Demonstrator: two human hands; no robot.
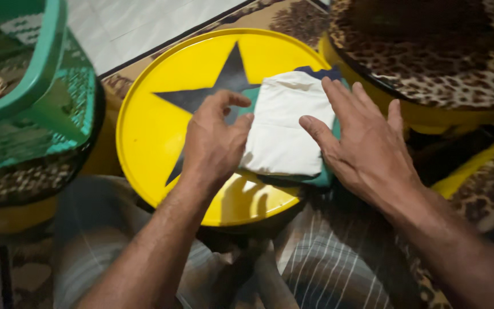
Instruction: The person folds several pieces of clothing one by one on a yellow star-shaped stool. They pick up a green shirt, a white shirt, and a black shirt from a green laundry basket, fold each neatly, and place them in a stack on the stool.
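Fingers (338,100) of my right hand (367,151) lie spread and flat – pressing the right edge of the folded white cloth (284,129), not gripping it. My left hand (212,140) is half-curled at the cloth's left edge, thumb and forefinger bent, holding nothing as far as I can see. Cloth sits w/ a teal piece (321,180) under it, on the right half of the round yellow tray (155,126) w/ a dark star – its near-right corner is close to the rim. Green plastic basket (35,86) far left; leopard-print stool (430,51) far right. Risk, imo: uneven pressure could slide the stack off the tray's edge, or the fold could spring open if either hand lifts.
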